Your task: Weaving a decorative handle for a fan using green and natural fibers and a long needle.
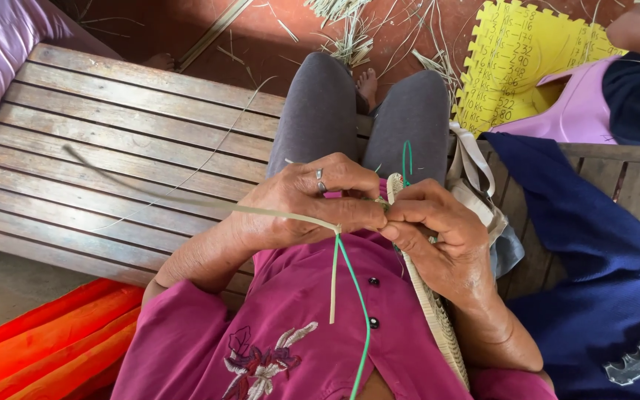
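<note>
Pinching a pale strip [187, 198] running off to frame left, both hands, left hand [305, 204] and right hand [438, 237], are gripping the woven band's [431, 311] top edge mid-frame.

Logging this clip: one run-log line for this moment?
left hand: pinching pale straw strip | right hand: holding woven straw band | green cord: hanging | seat: wooden bench

1. Woven mat [432, 311]: pale straw-coloured plaiting, seen edge-on, running from the lap up to the fingers.
2. Straw strip [187, 198]: long, thin, pale, stretching left over the table, bent downward at the fingertips.
3. Green cord [361, 296]: thin, bright, curving down over the magenta shirt.
</note>
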